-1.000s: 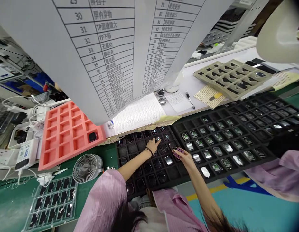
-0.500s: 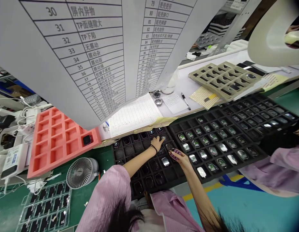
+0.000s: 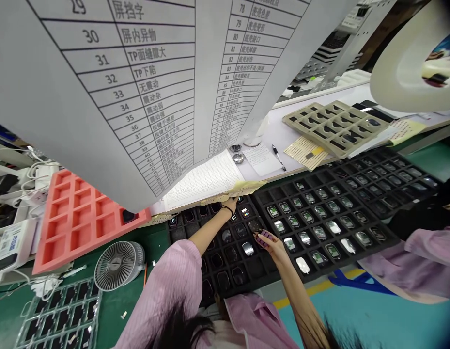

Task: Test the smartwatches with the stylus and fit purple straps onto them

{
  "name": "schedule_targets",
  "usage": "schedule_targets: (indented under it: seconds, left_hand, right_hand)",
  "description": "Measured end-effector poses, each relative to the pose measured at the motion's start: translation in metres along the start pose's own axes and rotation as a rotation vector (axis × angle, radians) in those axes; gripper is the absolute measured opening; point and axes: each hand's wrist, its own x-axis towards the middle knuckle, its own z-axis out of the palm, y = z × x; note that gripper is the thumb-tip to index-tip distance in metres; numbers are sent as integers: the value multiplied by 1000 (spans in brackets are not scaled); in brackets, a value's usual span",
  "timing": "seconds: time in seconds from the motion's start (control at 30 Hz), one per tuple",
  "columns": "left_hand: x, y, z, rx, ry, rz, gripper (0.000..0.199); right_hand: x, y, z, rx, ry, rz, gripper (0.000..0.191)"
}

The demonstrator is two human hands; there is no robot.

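Two black foam trays hold rows of smartwatch bodies; the left tray (image 3: 246,286) lies under my hands, and the right tray (image 3: 355,254) adjoins it. My left hand (image 3: 230,203) reaches to the left tray's far edge, its fingers partly hidden by a yellowed paper strip (image 3: 234,190). A watch with a lit face (image 3: 245,212) lies just beyond that hand. My right hand (image 3: 271,244) wears pink finger cots (image 3: 264,237), and its fingertips are next to a dark watch body (image 3: 254,226). A silver-backed watch (image 3: 248,248) lies just below them.
A large printed defect chart (image 3: 137,97) hangs across the upper view. To the left are a salmon foam tray (image 3: 75,228), a desk fan (image 3: 116,265) and a clear tray (image 3: 57,315). A beige tray (image 3: 333,128) sits on the white desk. A co-worker's pink sleeve (image 3: 410,261) shows at right.
My left hand has moved farther up to the far edge of the left black tray. My right hand stays near the dark watch. The whole view has shifted slightly.
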Motion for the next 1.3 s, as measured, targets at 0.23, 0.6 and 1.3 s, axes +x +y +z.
schedule_targets:
  seconds: [0.23,0.6,1.3]
  left_hand:
    - [-18,-20,4,80,-6,32,62]
    - [-49,-45,11,180,3,-58,61]
    - [-210,-183,-4,235,55,-658,62]
  right_hand:
    - [6,12,-4,-18,-7,10,43]
    - [7,20,7,-1,-54,-3,39]
    - [2,45,17,-70,-87,66,39]
